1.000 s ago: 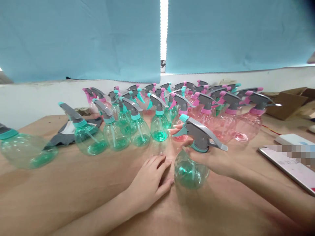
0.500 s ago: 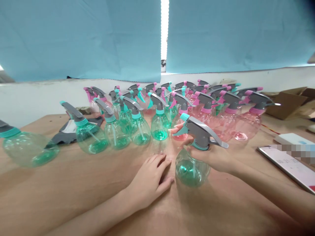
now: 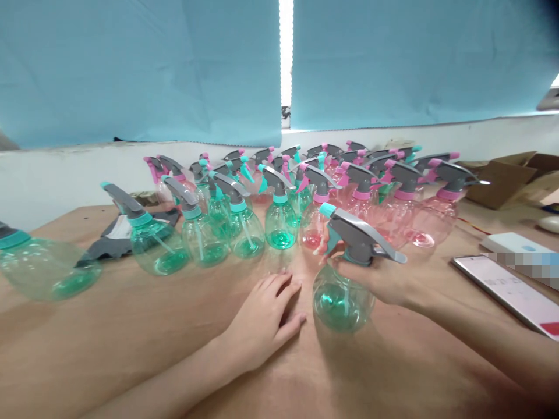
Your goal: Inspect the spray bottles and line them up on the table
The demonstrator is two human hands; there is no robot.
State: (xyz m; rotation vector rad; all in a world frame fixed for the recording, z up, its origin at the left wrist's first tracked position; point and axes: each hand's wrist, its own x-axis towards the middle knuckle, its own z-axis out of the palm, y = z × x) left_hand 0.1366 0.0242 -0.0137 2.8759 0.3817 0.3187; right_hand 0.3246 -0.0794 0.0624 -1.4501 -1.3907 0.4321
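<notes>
My right hand (image 3: 384,279) is closed around the neck of a green spray bottle (image 3: 343,299), its fingers curled onto the turquoise trigger. The bottle is upright, with a grey head and a turquoise nozzle pointing left; whether its base touches the table cannot be told. To the left, my left hand (image 3: 266,314) lies flat on the wooden table (image 3: 174,349), fingers stretched out, holding nothing. Ahead of it stands another green spray bottle (image 3: 282,224), with a pink spray bottle (image 3: 321,218) beside that one.
Several more green and pink spray bottles crowd the table's back half. One green bottle (image 3: 48,265) stands at the far left, near a dark grey cloth or bag (image 3: 117,235). On the right are a phone (image 3: 502,291), a white box (image 3: 510,244) and a cardboard box (image 3: 502,180).
My right fingers have drawn in from stretched out ahead of the trigger to curled onto it. The view has shifted slightly; my left hand stays put.
</notes>
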